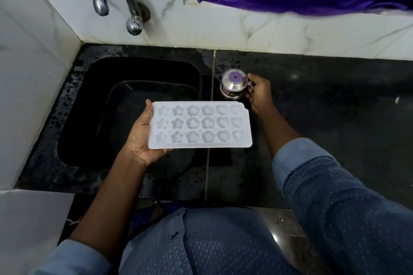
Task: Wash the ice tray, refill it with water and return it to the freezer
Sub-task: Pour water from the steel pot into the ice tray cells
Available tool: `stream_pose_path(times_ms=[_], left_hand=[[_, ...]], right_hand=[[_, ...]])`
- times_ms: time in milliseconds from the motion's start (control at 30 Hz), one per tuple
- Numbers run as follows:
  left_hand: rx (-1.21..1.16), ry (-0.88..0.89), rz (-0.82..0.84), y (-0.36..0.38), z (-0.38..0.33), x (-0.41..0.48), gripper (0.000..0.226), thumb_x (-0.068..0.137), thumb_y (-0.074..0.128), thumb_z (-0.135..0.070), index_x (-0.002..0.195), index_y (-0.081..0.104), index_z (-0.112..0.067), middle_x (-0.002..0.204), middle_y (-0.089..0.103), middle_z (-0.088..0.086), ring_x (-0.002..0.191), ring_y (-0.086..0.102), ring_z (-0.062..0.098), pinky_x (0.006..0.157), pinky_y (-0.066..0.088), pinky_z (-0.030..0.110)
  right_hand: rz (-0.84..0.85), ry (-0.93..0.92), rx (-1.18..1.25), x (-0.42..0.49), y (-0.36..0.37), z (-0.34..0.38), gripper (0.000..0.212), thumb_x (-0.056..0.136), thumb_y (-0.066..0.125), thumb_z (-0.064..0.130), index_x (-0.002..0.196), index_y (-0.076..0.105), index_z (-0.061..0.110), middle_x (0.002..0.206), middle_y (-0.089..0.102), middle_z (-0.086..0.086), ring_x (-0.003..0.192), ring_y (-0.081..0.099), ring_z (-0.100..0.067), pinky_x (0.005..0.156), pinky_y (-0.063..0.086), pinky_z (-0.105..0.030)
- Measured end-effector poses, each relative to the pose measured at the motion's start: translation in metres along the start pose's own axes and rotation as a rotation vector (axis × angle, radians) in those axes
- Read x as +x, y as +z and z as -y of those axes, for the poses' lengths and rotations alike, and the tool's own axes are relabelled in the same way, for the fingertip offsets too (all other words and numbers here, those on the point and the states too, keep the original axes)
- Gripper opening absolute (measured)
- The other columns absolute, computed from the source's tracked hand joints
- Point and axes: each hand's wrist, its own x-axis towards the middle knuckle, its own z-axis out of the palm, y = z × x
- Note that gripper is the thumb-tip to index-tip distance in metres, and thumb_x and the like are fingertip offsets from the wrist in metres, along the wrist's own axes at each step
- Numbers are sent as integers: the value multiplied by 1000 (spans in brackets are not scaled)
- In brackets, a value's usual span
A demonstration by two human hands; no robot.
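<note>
Tipping risked: ice tray (200,125) held flat over sink (93,87) edge, gripped at left end only by left hand (143,138). Steel jug (233,83) on counter (324,107) clasped by right hand (259,91); pour could be slopped.

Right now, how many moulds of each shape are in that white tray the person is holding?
Ice tray, moulds by shape:
Stars: 6
Flowers: 6
Hearts: 6
Total: 18
</note>
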Motion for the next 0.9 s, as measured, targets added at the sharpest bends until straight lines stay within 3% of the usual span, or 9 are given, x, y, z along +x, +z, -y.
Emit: stream_pose_path(times_ms=[100, 367, 667, 767, 833, 900], left_hand=[[5, -4, 2, 2, -1, 1, 80, 102, 36, -76, 134, 71, -12, 142, 68, 19, 125, 69, 40, 94, 62, 59], [7, -8, 12, 7, -2, 1, 81, 101, 36, -76, 137, 68, -11, 141, 68, 20, 120, 72, 40, 82, 65, 56], [-6, -14, 2, 7, 0, 3, 80, 102, 37, -76, 136, 69, -11, 142, 67, 20, 122, 71, 39, 88, 64, 57], [-8, -18, -5, 8, 2, 4, 80, 102, 37, -75, 134, 71, -10, 141, 68, 20, 121, 71, 39, 90, 63, 57], [-4, -18, -7, 9, 4, 3, 82, 102, 37, -75, 137, 71, -10, 141, 68, 19, 121, 72, 39, 91, 63, 58], [-3, -19, -5, 10, 5, 2, 81, 102, 37, -75, 139, 69, -10, 141, 68, 19, 121, 72, 39, 92, 62, 58]], right_hand=[[-7, -10, -30, 2, 0, 0, 26, 81, 71, 27, 56, 66, 21, 63, 54, -1, 57, 49, -17, 54, 34, -29], [4, -20, -83, 11, 1, 4, 35, 100, 63, 21, 65, 54, 19, 55, 43, 3, 48, 37, -12, 48, 24, -28], [-33, 11, -123, 15, -14, -10, 28, 88, 72, 40, 76, 66, 16, 75, 56, -8, 62, 51, -21, 57, 36, -32], [0, -26, -234, 6, -11, -4, 28, 93, 70, 38, 76, 69, 16, 72, 57, -8, 61, 51, -20, 56, 37, -32], [3, -72, -347, 2, -10, -1, 34, 99, 66, 34, 69, 62, 19, 63, 53, -1, 55, 47, -16, 51, 35, -29], [-18, -131, -462, -1, -10, 1, 35, 103, 63, 35, 72, 56, 21, 68, 55, 0, 59, 49, -16, 52, 38, -31]])
